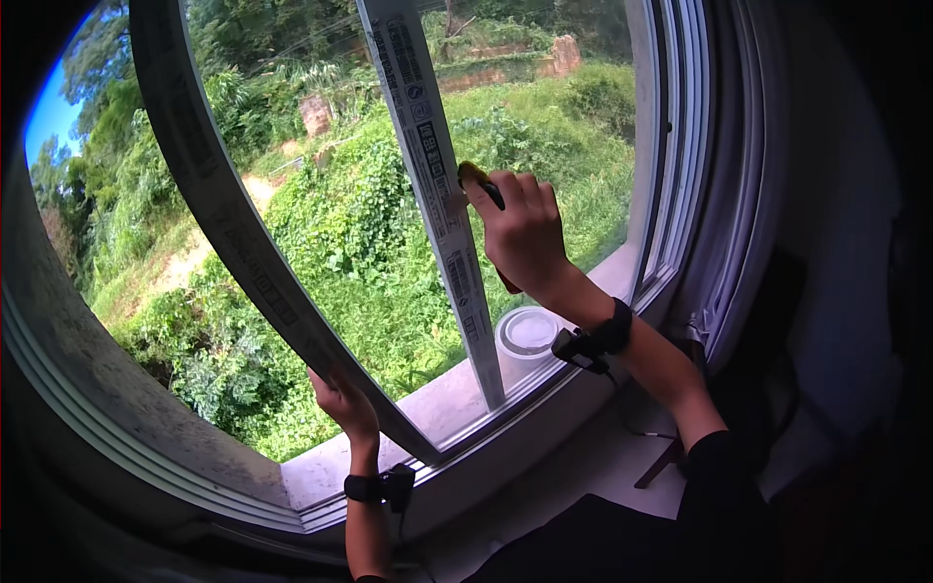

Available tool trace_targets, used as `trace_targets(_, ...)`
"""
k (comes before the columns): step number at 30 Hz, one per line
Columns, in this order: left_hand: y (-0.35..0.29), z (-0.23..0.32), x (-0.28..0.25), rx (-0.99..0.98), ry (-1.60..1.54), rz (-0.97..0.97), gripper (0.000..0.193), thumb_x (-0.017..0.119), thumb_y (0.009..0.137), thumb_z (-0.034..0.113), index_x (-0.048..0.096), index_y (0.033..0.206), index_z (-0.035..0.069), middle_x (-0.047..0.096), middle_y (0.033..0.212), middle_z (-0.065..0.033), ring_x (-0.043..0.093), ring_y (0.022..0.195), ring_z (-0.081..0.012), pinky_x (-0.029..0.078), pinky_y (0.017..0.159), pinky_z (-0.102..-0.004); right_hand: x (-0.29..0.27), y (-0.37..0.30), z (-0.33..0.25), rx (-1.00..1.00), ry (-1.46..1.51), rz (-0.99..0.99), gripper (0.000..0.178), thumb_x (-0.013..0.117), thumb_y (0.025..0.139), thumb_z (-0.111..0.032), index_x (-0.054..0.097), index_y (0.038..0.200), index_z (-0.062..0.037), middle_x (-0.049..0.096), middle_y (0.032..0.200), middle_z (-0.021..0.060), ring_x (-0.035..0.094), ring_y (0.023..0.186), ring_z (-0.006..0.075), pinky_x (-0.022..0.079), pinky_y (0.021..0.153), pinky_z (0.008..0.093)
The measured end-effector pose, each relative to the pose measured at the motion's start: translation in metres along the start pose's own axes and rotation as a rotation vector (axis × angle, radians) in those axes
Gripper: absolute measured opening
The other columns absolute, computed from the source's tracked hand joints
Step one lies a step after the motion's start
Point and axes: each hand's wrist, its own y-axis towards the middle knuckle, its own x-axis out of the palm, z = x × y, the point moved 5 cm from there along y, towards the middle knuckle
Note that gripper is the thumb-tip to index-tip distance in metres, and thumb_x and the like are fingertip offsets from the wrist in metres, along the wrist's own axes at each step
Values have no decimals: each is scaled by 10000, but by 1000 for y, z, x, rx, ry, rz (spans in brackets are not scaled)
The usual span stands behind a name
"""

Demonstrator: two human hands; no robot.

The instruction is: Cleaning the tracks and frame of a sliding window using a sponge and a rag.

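Two upright bars of a sliding window frame stand before me, both covered in printed protective film. My right hand (525, 223) is closed on a hand tool with a black and yellow end (471, 173) and a reddish part below the palm. Its kind is mostly hidden by my fingers. That end is at the right edge of the middle frame bar (432, 160). Lower down, my left hand (345, 408) grips the edge of the left frame bar (258, 267), and some of its fingers are hidden.
A white round disc-like object (530, 332) is on the window sill (428, 403) at the right. Metal tracks (311, 513) run along the window's bottom. A pale curtain (753, 194) hangs at the right. Green slopes lie outside. Each wrist wears a black strapped device.
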Motion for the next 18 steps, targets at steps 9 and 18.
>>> trace_targets(9,5,5,4,51,-60,11,510,398,995,455,523,1127,-21,460,778,5,399,687,-94,351,624,-263,4,7,26,101,-3,20,464,582,741,-43,629,1182,-182,504,939,32,504,850,227,402,733,378)
trace_targets(18,2,-4,-1,-61,-42,-92,547,374,1004,448,500,1170,-57,435,817,-12,381,748,-113,352,693,-286,4,-1,7,66,28,8,496,577,746,-38,611,1219,-184,503,913,42,508,828,232,408,717,378)
